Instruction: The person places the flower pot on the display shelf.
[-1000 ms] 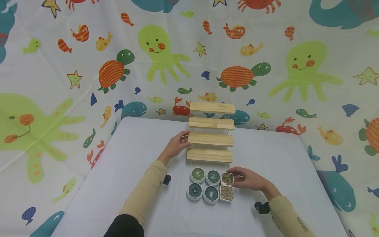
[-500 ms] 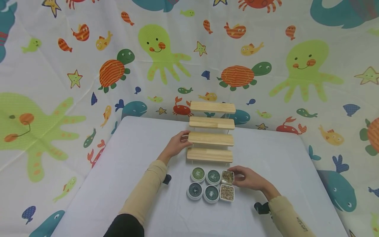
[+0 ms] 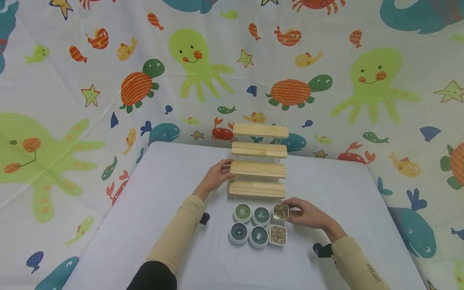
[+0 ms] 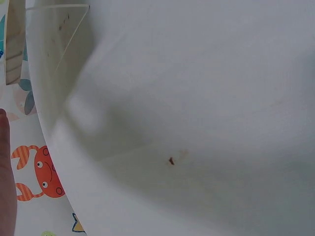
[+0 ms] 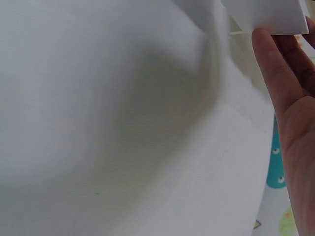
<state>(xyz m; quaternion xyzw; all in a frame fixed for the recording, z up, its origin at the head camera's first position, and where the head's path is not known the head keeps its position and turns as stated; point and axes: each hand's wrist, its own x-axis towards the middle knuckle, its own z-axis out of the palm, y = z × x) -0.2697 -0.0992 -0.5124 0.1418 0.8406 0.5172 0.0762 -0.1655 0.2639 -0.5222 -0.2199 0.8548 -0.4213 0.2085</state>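
My right hand (image 3: 306, 213) pinches a small square white pot (image 3: 280, 212) with a speckled green-brown top. In the right wrist view the pot's plain white wall (image 5: 270, 17) sits at my fingertips, above the white cloth. A tiered stand with wooden boards (image 3: 258, 170) and clear supports stands behind the pots. My left hand (image 3: 217, 175) grips the left end of its second-lowest board. Only part of a finger (image 4: 6, 172) shows in the left wrist view, apart from a board end (image 4: 15, 44). A second square pot (image 3: 278, 235) sits on the table in front of the held one.
Several round white pots with green or dark tops, such as the front-left one (image 3: 239, 233), stand left of the square pots. A white cloth covers the table (image 3: 174, 173). Behind it hangs a curtain (image 3: 224, 60) printed with sea animals.
My right hand has lifted the square pot and moved it slightly up and right, away from the other square pot. My left hand has stayed at the stand.
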